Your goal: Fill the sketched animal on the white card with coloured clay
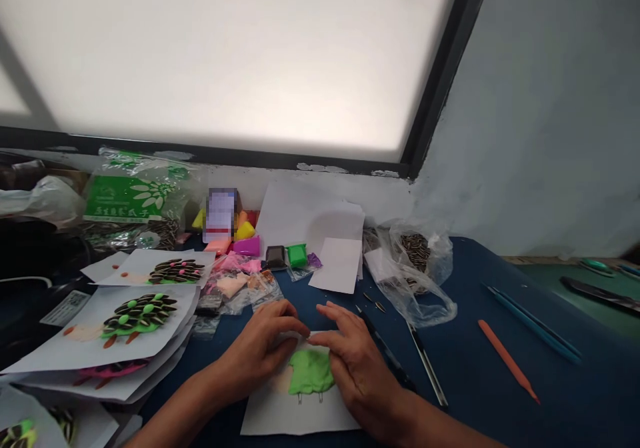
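Flattened green modelling clay (pixel 311 372) covers part of a drawing on a white paper sheet (pixel 280 418), with two small drawn legs below it. My left hand (pixel 265 341) rests at the clay's upper left, its fingers bent and the thumb close to the clay edge. On the other side, my right hand (pixel 357 361) has its fingers apart, with the side of the hand touching the clay's right edge. Its index finger reaches toward my left fingertips at the top of the sheet. Neither hand grips anything that I can see.
Paper sheets with seed-and-clay hedgehog pictures (pixel 140 315) are stacked at left. Clay packets (pixel 235 281) lie behind the hands. A bag of seeds (pixel 417 255) stands back right. A pen (pixel 385 348), a utility knife (pixel 427 365), an orange tool (pixel 507 360) and blue tweezers (pixel 535 325) lie at right.
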`<state>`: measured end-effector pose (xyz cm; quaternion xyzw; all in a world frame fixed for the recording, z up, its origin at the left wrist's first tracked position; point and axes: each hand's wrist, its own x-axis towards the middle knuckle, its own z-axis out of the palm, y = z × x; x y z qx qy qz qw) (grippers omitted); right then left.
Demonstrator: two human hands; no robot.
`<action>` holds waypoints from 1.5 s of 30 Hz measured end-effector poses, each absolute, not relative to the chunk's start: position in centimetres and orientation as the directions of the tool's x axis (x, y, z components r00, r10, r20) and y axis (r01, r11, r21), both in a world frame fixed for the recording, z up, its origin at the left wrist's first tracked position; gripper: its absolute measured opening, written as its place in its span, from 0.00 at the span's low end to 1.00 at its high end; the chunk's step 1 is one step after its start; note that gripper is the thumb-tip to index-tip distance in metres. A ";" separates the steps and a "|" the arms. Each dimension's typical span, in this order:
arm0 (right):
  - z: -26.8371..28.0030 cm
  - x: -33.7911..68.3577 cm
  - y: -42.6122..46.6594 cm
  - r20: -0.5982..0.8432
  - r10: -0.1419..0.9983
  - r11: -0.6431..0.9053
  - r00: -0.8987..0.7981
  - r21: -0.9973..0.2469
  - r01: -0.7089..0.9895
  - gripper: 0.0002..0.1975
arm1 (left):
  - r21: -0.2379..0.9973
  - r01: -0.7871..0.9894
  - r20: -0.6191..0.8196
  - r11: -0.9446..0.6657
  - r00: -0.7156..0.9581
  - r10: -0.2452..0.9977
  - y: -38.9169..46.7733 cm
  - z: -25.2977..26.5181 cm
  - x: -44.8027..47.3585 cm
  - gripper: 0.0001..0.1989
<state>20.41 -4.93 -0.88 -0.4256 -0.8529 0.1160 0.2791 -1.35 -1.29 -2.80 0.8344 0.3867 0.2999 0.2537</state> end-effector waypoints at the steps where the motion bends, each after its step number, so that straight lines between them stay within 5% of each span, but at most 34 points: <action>1: -0.9 20.5 -5.0 0.390 0.790 0.611 -0.472 -0.445 0.655 0.22 | 0.647 0.500 0.310 -0.575 0.517 0.798 -1.3 -2.9 -1.4 0.14; 12: -1.1 20.5 -5.4 0.368 0.755 0.653 -0.543 -0.346 0.674 0.20 | 0.546 0.517 0.388 -0.659 0.540 0.747 -1.7 -3.2 -1.3 0.15; 45: -1.5 20.9 -6.2 0.415 0.721 0.653 -0.555 -0.139 0.745 0.20 | 0.513 0.529 0.382 -0.676 0.565 0.732 -1.5 -2.6 -1.0 0.15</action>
